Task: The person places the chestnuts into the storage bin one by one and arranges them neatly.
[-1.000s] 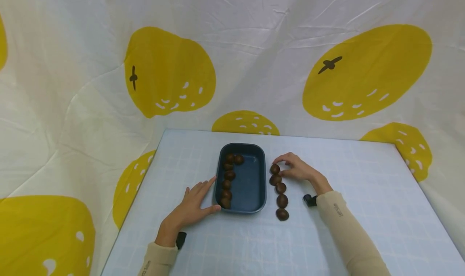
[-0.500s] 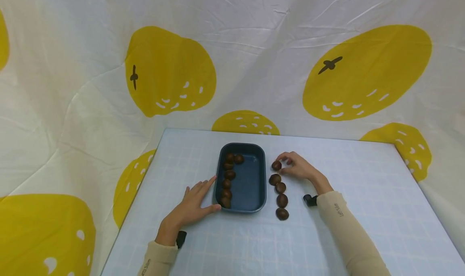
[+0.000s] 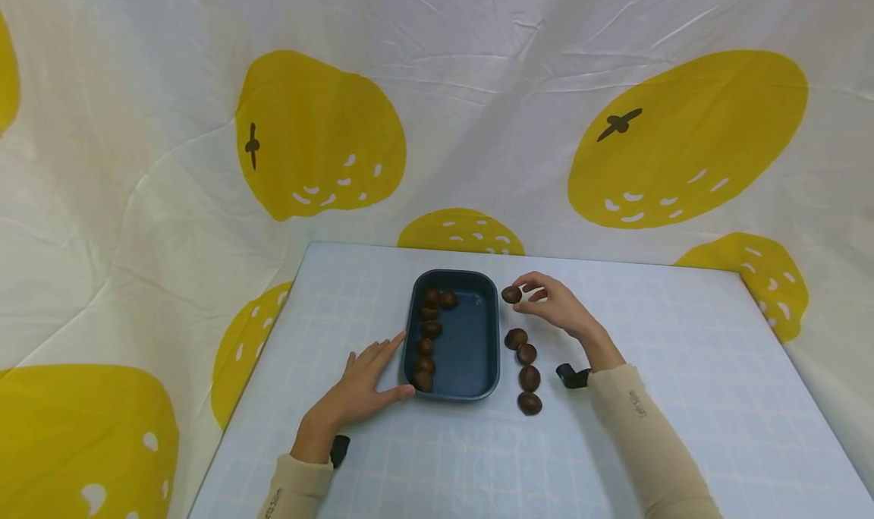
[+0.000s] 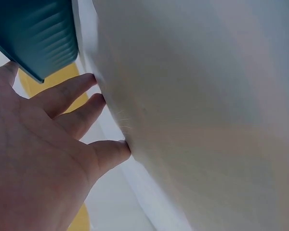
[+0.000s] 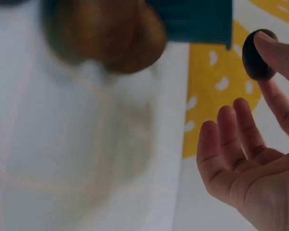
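Observation:
My right hand (image 3: 558,304) pinches a brown chestnut (image 3: 511,294) between thumb and index finger. It is held off the table, just right of the tray's far right corner; in the right wrist view the other fingers (image 5: 225,139) are spread apart from it. The dark blue tray (image 3: 471,352) has a column of chestnuts (image 3: 432,328) along its left side, with one more beside the far end. My left hand (image 3: 358,390) lies spread at the tray's left side, its index finger and thumb touching the rim. In the left wrist view its fingertips (image 4: 89,79) rest on the table.
Several chestnuts (image 3: 529,378) stand in a row on the table right of the tray, near my right forearm. The table (image 3: 683,352) has a pale checked cover. Behind it hangs a white cloth (image 3: 478,124) with yellow fruit prints.
My right hand has taken the farthest chestnut out of the row, lifted it and moved it away from me and slightly left toward the tray. My left hand has stayed in place.

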The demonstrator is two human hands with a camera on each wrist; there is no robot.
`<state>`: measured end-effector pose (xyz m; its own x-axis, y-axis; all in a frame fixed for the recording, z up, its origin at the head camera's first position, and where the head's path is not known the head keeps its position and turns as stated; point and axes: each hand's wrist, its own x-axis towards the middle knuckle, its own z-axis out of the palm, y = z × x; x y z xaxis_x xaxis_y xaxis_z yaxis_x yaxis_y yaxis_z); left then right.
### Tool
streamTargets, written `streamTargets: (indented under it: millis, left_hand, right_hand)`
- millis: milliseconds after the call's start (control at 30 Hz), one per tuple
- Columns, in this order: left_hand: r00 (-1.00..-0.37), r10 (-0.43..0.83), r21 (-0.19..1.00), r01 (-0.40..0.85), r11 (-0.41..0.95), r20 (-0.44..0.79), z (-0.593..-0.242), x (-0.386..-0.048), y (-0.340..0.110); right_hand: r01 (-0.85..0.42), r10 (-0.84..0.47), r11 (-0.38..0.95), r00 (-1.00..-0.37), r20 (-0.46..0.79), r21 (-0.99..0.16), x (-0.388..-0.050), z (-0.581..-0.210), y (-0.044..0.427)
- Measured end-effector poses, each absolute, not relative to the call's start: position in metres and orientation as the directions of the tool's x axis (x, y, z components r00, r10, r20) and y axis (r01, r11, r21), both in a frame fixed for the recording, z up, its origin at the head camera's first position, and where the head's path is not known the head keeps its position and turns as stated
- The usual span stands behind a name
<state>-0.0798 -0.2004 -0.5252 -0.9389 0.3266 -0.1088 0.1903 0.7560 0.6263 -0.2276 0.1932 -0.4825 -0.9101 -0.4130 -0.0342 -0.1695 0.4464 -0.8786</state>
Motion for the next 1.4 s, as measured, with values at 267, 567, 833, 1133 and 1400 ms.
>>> streamTargets:
  millis: [267,567,833,1133,1400]
  left_hand:
    - [-0.936,0.329,0.627,0.185,0.757,-0.121,-0.523,-0.079,-0.199]
    - [-0.936,0.33,0.628,0.186,0.755,-0.119,-0.522,-0.079,-0.2]
    - [-0.937,0.328,0.628,0.187,0.756,-0.116,-0.523,-0.08,-0.2]
    - [-0.936,0.334,0.624,0.194,0.757,-0.115,-0.522,-0.08,-0.2]
    - [-0.937,0.328,0.631,0.185,0.753,-0.117,-0.523,-0.079,-0.2]
  right_hand:
    - [-0.193,-0.392,0.419,-0.92,0.015,-0.887,-0.22,-0.457,0.168]
    - [-0.164,-0.323,0.394,-0.946,0.031,-0.904,-0.216,-0.439,0.127]
    - [-0.167,-0.312,0.38,-0.949,0.044,-0.91,-0.218,-0.445,0.086]
    - [-0.196,-0.317,0.444,-0.947,0.051,-0.875,-0.222,-0.465,0.062]
    - [-0.222,-0.335,0.595,-0.942,0.012,-0.773,-0.225,-0.48,0.055]
